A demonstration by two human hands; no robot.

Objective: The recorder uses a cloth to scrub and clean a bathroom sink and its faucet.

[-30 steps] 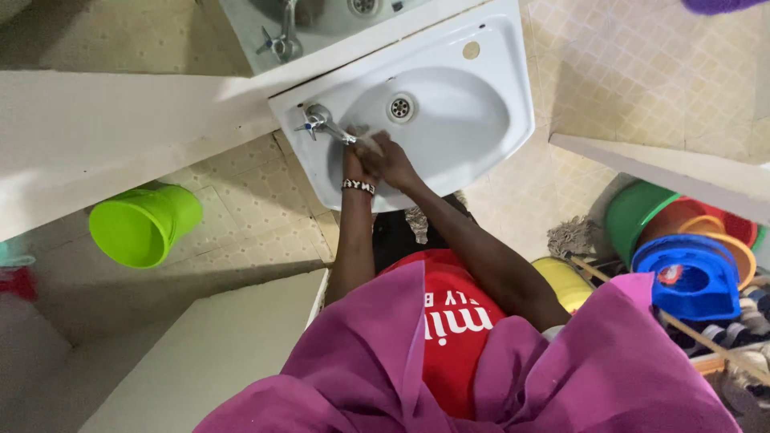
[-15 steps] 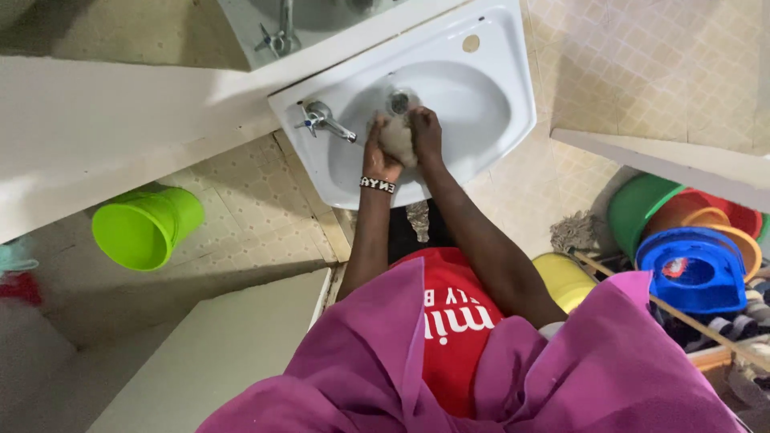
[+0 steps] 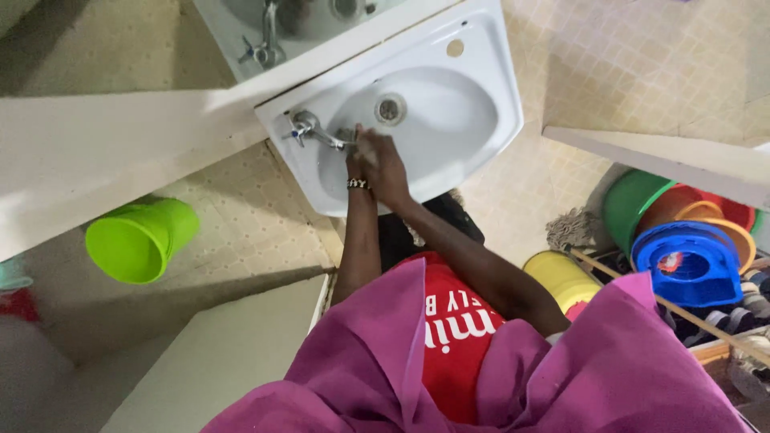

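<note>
Over a white washbasin [image 3: 481, 104], the right hand [image 3: 388, 164] lies cupped over the left hand [image 3: 356, 164] just below the metal tap [image 3: 314, 128]; whether either grips anything cannot be told.

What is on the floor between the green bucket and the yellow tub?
In the head view, the person's own body fills that stretch: red shirt and purple cloth, between the green bucket and the yellow tub.

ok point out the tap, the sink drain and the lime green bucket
tap [image 3: 314, 130], head view, on the metal spout just left of the hands
sink drain [image 3: 390, 109], head view, middle of the metal drain ring
lime green bucket [image 3: 128, 248], head view, on its open mouth
</note>
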